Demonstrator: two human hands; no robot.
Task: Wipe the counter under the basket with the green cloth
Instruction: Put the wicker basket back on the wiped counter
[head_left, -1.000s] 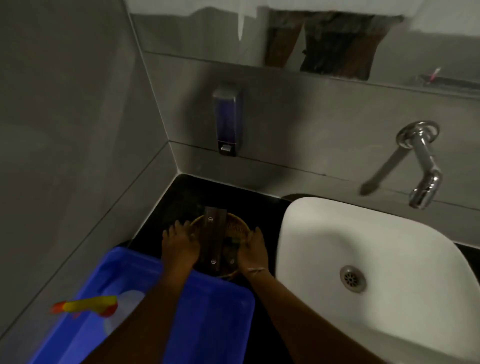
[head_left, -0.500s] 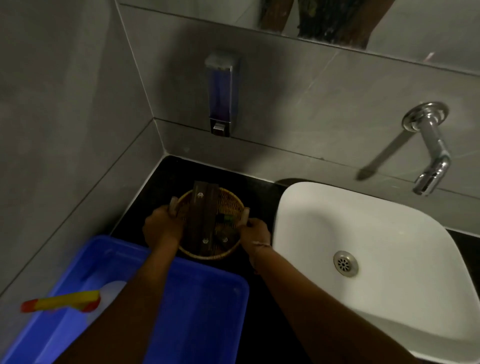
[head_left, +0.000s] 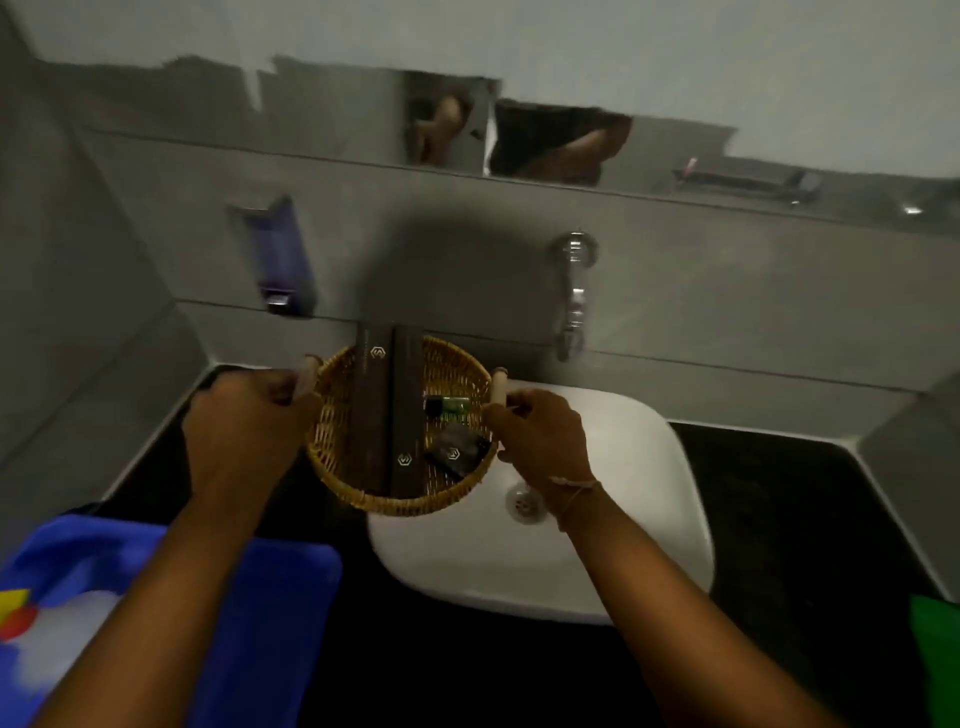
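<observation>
Left hand (head_left: 244, 421) and right hand (head_left: 543, 434) grip one basket (head_left: 332, 431).

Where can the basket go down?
Both hands, left hand and right hand, hold the basket over the sink. Bare counter: right of the sink, up to the green cloth. Left is crowded by the blue tub.
</observation>
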